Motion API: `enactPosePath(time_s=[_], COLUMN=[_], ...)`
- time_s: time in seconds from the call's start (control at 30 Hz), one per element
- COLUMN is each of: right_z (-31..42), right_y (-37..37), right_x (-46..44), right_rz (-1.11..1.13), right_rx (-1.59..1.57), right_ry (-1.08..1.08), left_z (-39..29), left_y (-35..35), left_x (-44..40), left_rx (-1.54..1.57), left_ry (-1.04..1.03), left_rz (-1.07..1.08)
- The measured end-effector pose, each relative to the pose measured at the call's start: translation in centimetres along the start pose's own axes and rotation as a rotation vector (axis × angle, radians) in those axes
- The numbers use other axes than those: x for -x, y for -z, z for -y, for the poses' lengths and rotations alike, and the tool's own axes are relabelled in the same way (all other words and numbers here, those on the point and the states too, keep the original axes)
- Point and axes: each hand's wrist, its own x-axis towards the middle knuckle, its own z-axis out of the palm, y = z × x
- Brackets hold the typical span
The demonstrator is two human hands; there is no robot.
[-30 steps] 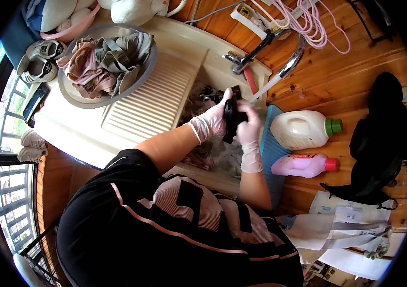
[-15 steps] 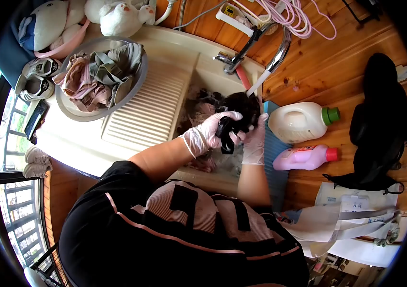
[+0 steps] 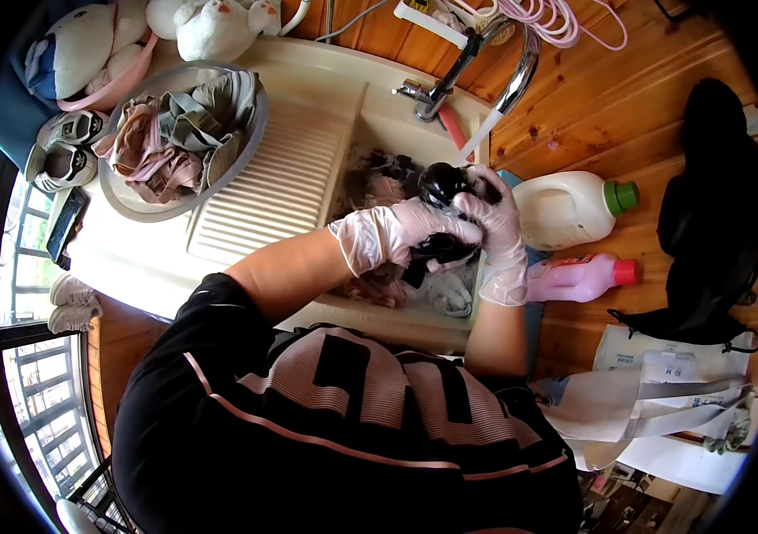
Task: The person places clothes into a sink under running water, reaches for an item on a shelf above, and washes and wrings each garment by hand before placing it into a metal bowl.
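Wearing a thin whitish glove, my left hand (image 3: 421,224) is closed around a bunched, wet black garment (image 3: 443,185) over the sink basin. My right hand (image 3: 499,218), in a matching glove, grips the same garment from the right side. Its upper part bulges, dark and glossy, between the hands; its exact kind cannot be made out. From the curved faucet (image 3: 521,76) a stream of water (image 3: 483,135) falls just above the garment. Below lie soaked clothes (image 3: 388,182) in the sink (image 3: 359,116), pink, dark and pale pieces among cloudy water.
A ribbed washboard (image 3: 263,187) slopes left of the basin, beside a grey tub (image 3: 137,214) of pink and green-grey clothes. At the right stand a white detergent bottle (image 3: 557,209) with green cap and a pink bottle (image 3: 570,279). Sneakers (image 3: 63,165) and plush toys (image 3: 218,31) sit at left.
Both hands have shifted slightly right, with the garment turned in them so a glossy bulge shows on top. My right hand now folds over the garment. The view has moved a little.
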Motion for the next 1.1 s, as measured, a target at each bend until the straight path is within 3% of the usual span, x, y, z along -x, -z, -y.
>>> enactPosePath(time_s=[0.1, 0.2, 0.23, 0.33, 0.37, 0.47, 0.5, 0.6, 0.63, 0.77, 0.87, 0.97, 1.0, 1.07, 1.1], right_z=[0.3, -0.6, -0.5, -2.4, -2.9, -5.5, -7.2, -9.9, -11.7, -12.6, -13.9, -9.7, -10.7, -9.3, -11.4], right_y=[-1.1, -1.2, -1.6, -1.8, -2.2, -2.3, -2.0, -2.1, -1.7, -2.1, -2.2, -4.9, -4.7, -5.4, -4.6], right_x=[-0.2, -0.6, -0.6, -1.2, -1.2, -1.1, -1.2, -1.1, -1.3, -1.3, -1.5, -0.9, -1.3, -0.9, -1.0], right_rz=[-0.016, -0.029, -0.041, -0.062, -0.109, -0.201, -0.222, -0.274, -0.287, -0.245, -0.198, -0.125, -0.033, -0.004, 0.056], right_rx=[0.163, 0.456, 0.508, 0.511, 0.558, 0.695, 0.713, 0.831, 0.854, 0.821, 0.353, -0.038, -0.157, -0.49, -0.508], right_ry=[-0.067, 0.034, 0.025, -0.032, 0.026, 0.028, 0.039, -0.01, -0.067, -0.224, -0.13, -0.072, -0.016, -0.258, -0.333], left_z=[0.0, 2.1, 1.9, 3.2, 2.7, 5.9, 7.5, 6.3, 4.2, 5.9, 6.3, 7.6, 4.7, 0.8, -1.8], left_y=[-0.2, 1.4, 1.8, 4.2, 4.2, 8.0, 9.8, 6.7, 4.4, 5.1, 6.1, 12.7, 10.3, 8.7, 7.8], left_x=[0.3, -2.0, -2.1, -3.8, -4.0, -6.7, -8.0, -4.4, -2.0, -1.9, -1.0, -0.4, 2.3, 5.9, 8.2], left_rx=[-0.211, -0.459, -0.533, -0.682, -1.078, -1.13, -1.17, -1.386, -1.471, -1.373, -1.349, -1.11, -1.007, -0.826, -0.828], left_ry=[-0.068, -0.46, -0.317, -0.376, -0.413, -0.526, -0.519, -0.496, -0.236, -0.068, -0.232, -0.42, -0.408, -0.46, -0.406], left_rz=[-0.152, -0.222, -0.221, -0.267, -0.331, -0.34, -0.337, -0.518, -0.463, -0.619, -0.699, -0.61, -0.625, -0.679, -0.7])
